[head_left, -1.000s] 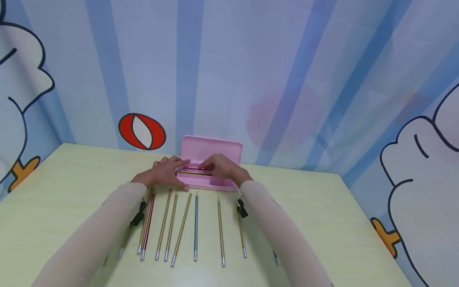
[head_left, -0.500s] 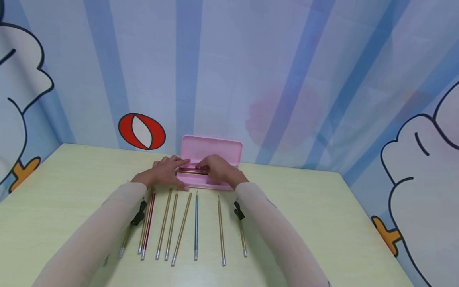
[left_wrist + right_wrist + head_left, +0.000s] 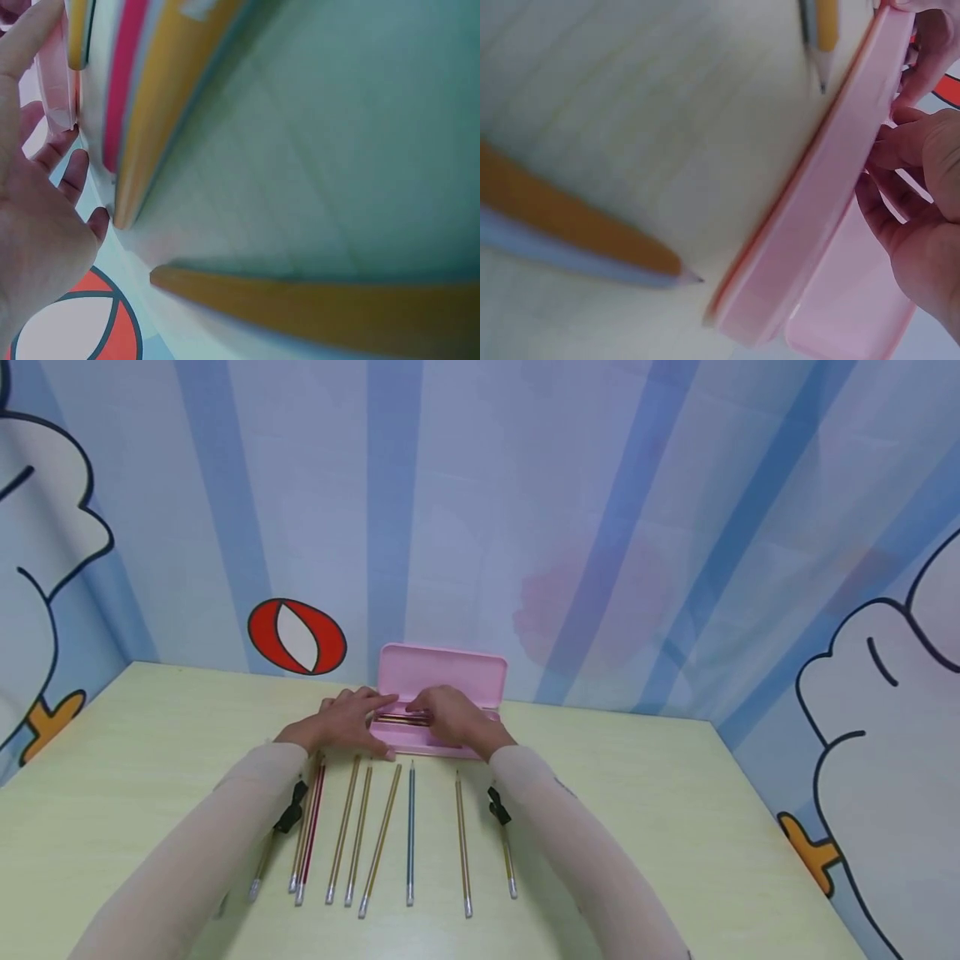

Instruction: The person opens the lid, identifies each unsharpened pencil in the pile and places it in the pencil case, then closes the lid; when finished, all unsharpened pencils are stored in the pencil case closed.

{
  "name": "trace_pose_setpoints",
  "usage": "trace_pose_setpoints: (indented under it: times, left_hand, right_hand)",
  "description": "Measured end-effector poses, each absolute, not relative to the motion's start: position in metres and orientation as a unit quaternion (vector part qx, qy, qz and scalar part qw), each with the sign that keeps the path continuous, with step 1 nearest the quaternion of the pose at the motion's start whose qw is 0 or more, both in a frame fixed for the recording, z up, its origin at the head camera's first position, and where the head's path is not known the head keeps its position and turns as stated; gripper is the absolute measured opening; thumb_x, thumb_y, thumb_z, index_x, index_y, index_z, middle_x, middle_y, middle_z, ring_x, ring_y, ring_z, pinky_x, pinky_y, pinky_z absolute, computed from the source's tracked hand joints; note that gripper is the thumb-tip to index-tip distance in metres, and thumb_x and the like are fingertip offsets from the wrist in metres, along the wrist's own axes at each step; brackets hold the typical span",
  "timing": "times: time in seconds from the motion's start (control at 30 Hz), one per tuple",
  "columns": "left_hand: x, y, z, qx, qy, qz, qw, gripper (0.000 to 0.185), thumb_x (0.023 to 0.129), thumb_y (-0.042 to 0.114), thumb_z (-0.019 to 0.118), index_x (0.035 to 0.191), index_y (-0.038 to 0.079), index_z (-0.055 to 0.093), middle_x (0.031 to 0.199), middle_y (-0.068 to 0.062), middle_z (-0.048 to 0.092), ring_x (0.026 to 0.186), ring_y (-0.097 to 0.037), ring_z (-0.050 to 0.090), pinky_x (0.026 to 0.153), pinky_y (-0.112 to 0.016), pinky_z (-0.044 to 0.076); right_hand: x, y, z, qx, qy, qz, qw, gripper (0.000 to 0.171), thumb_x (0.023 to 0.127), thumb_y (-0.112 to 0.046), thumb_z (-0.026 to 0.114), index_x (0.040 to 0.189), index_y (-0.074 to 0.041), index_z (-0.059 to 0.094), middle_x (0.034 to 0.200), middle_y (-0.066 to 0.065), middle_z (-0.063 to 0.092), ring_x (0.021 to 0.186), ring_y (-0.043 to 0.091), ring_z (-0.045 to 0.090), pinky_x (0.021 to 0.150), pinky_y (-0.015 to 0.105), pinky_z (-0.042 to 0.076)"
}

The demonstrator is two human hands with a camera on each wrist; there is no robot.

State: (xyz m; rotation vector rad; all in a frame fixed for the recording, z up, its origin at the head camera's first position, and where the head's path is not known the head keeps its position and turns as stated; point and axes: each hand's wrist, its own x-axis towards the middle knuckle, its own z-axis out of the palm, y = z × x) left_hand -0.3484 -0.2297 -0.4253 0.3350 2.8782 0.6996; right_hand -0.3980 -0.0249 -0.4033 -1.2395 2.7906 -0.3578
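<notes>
A pink pencil case [image 3: 442, 670] stands open at the back of the table, lid upright. My left hand [image 3: 345, 718] lies against its left end with fingers fairly straight; the left wrist view shows those fingers [image 3: 37, 225] beside the case wall [image 3: 60, 97]. My right hand [image 3: 450, 714] is over the tray, fingers curled down onto the pencils [image 3: 401, 720] lying inside. In the right wrist view the curled fingers [image 3: 922, 202] reach into the pink case [image 3: 810, 217]. What exactly they pinch is hidden.
Several pencils lie in a row in front of the case: a red one [image 3: 310, 835], gold ones [image 3: 462, 843] and a blue one [image 3: 410, 835]. The pale green table [image 3: 675, 810] is bounded by a cartoon-printed blue backdrop [image 3: 600, 527] behind and on both sides.
My right hand has slid a little to the left along the case tray. The red pencil seen between the hands earlier now lies lower in the tray. The left hand has stayed put.
</notes>
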Motion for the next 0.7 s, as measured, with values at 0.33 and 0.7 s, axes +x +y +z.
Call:
trace_pose_setpoints:
  times: [0.33, 0.7]
  left_hand:
    - [-0.350, -0.230, -0.427, 0.107, 0.965, 0.227, 0.082, 0.103, 0.073, 0.052, 0.082, 0.157, 0.021, 0.033, 0.155, -0.018, 0.036, 0.138, -0.041, 0.032, 0.111, -0.063, 0.025]
    - [-0.346, -0.228, -0.426, 0.111, 0.963, 0.236, 0.074, 0.101, 0.073, 0.050, 0.083, 0.157, 0.021, 0.034, 0.157, -0.018, 0.035, 0.138, -0.040, 0.032, 0.111, -0.063, 0.026]
  right_hand:
    - [-0.388, -0.022, -0.392, -0.414, 0.894, -0.170, 0.031, 0.052, 0.091, 0.003, 0.065, 0.140, -0.007, 0.057, 0.130, 0.010, 0.068, 0.118, 0.023, 0.066, 0.102, 0.031, 0.052]
    - [-0.355, -0.017, -0.384, -0.353, 0.898, -0.260, 0.052, 0.059, 0.088, -0.015, 0.078, 0.140, -0.001, 0.054, 0.119, 0.014, 0.071, 0.107, 0.024, 0.071, 0.090, 0.031, 0.058]
